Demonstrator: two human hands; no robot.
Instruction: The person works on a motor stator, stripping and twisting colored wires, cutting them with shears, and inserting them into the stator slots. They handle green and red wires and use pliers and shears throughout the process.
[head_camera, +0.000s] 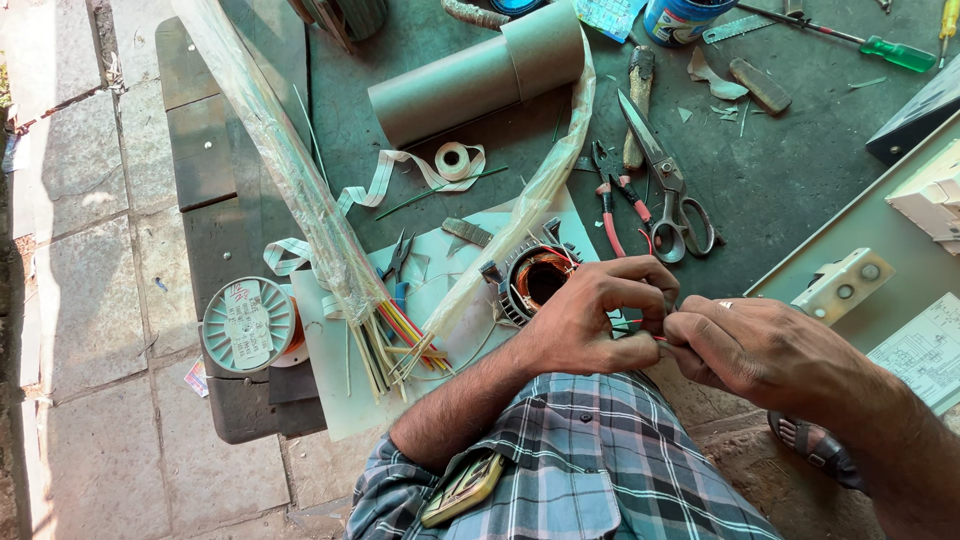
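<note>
A thin red wire (652, 337) is pinched between both hands just above the lap, near the motor winding (540, 278) it seems to lead from. The left hand (590, 320) and right hand (745, 345) are closed on it, fingertips meeting, likely to steady it. Scissors (665, 185) and red-handled pliers (612, 205) lie farther off; a wire spool (248, 325) sits left.

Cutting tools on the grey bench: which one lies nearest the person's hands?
The red-handled pliers, just above the left hand; the large steel scissors lie slightly farther right.
</note>
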